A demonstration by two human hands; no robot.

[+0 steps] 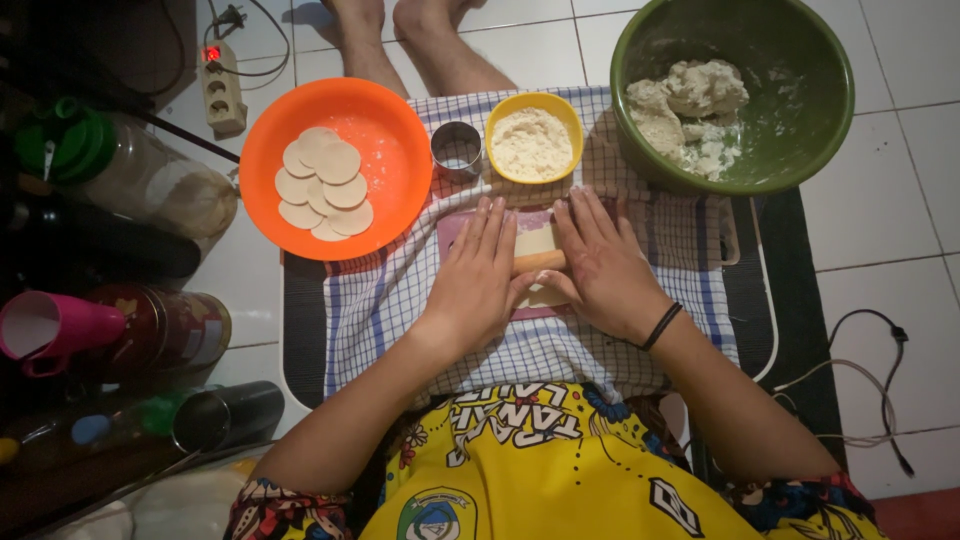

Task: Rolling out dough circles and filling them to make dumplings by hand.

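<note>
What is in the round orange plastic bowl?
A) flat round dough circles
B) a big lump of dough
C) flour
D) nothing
A: the round orange plastic bowl holds a stack of flat pale dough circles; the dough lump sits in the green bowl.

An orange bowl sat to the left on a checked cloth, holding a pile of pale dough discs. Just beside it stood a round metal cutter, then a small yellow bowl of flour. A large green bowl at the upper right held a lump of dough. On the tiled floor at the left lay a power strip with a red light, a clear jar with a green lid, and a pink cup on its side. A black cable trailed at the right.
</note>
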